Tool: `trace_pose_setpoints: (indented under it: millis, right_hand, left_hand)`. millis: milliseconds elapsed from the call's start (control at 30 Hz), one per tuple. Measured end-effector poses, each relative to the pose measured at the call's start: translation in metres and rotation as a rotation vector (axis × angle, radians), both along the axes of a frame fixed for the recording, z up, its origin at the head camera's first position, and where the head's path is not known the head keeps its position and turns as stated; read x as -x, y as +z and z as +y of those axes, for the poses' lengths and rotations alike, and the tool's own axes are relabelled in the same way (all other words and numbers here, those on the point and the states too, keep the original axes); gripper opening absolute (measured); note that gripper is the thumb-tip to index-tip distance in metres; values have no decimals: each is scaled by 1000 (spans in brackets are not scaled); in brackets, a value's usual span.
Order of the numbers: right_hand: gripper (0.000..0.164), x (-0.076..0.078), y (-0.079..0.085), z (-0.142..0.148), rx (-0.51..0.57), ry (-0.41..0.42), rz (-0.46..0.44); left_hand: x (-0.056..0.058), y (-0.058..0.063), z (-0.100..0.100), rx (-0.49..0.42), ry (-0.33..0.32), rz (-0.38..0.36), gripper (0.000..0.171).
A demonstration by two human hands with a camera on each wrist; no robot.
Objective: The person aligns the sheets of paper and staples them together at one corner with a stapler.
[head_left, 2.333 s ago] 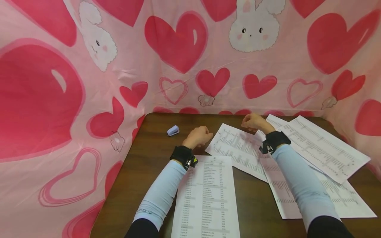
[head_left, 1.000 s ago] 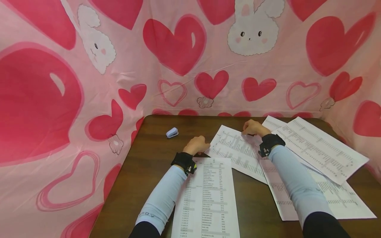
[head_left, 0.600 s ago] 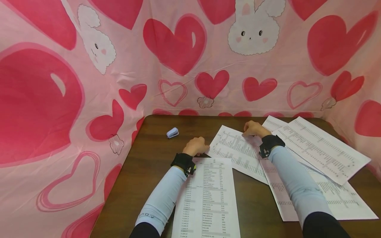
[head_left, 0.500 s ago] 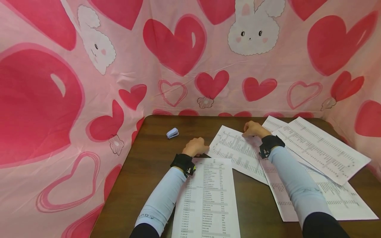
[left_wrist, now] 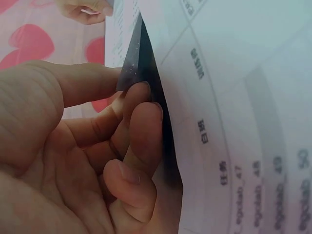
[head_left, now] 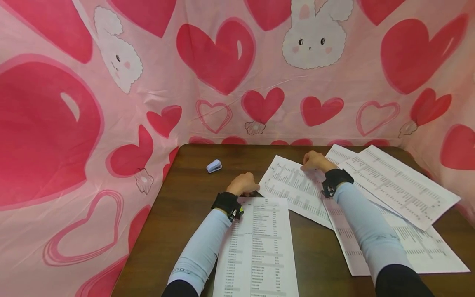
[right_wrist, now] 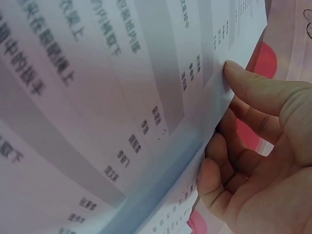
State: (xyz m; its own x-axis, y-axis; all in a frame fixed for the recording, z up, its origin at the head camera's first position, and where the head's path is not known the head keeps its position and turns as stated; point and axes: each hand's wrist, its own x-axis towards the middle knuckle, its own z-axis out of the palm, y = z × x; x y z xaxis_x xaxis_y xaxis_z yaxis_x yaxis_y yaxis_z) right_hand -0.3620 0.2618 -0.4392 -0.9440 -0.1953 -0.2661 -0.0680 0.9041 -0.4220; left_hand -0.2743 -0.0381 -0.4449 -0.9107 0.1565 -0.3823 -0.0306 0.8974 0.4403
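Note:
In the head view a tilted printed sheet of paper (head_left: 293, 183) lies at the middle of the table, between both hands. My right hand (head_left: 317, 161) grips its far edge; in the right wrist view the thumb (right_wrist: 253, 85) lies on the printed face and curled fingers sit behind the edge. At the sheet's left corner, my left hand (head_left: 242, 183) has its thumb and curled fingers together, seemingly pinching the corner. Thumb (left_wrist: 92, 83) and fingers meet beside a dark gap in the left wrist view, where the exact contact is partly hidden. Another printed list (head_left: 259, 247) lies under the left wrist.
Several overlapping printed sheets (head_left: 400, 185) lie on the right, partly under the right forearm. A small pale-purple stapler-like object (head_left: 214, 166) stands at the back left of the brown wooden table (head_left: 167, 231). A pink heart-patterned cloth (head_left: 219, 53) encloses the back and sides.
Since 2.3 s ago my right hand has come down onto the tilted sheet's far edge, and my left hand has lowered to its left corner. Over the last half second both hands barely move.

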Motion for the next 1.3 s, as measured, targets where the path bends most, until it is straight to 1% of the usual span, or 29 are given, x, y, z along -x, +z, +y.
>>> trace_pose_setpoints:
  millis: [133,300,500,567,667,833,900,933,1033,1100,1167,1300]
  right_hand:
    - [16,-1,1,0,6,-1,15]
    - [13,-2,4,0,15,-11,21]
    - [12,-3,12,5,39,13,104]
    - [13,-4,18,6,53,31,126]
    - [14,-5,28,7,77,33,137]
    - [16,-6,46,8,125,19,160]
    - [17,-8,52,10,150,24,177]
    - [15,-9,55,10,161,34,199]
    - [14,-16,63,11,171,45,231]
    - [14,-21,68,10,159,34,243]
    - [14,-24,74,8,144,-3,240]
    - [17,-29,87,2,141,-47,263]
  left_hand:
    - [2,-2,1,-27,-8,11,26]
    - [2,-2,1,-86,1,13,25]
    - [1,0,1,-140,21,48,25]
    - [1,2,1,-155,28,61,26]
    - [2,4,1,-184,34,77,27]
    - [5,7,2,-218,30,164,26]
    - [7,8,1,-220,37,196,24]
    - [8,9,1,-221,45,203,23]
    - [11,10,-1,-226,74,211,20]
    - [12,11,-3,-234,98,215,19]
    - [14,14,-5,-246,116,232,19]
    - [16,26,-10,-284,143,277,19]
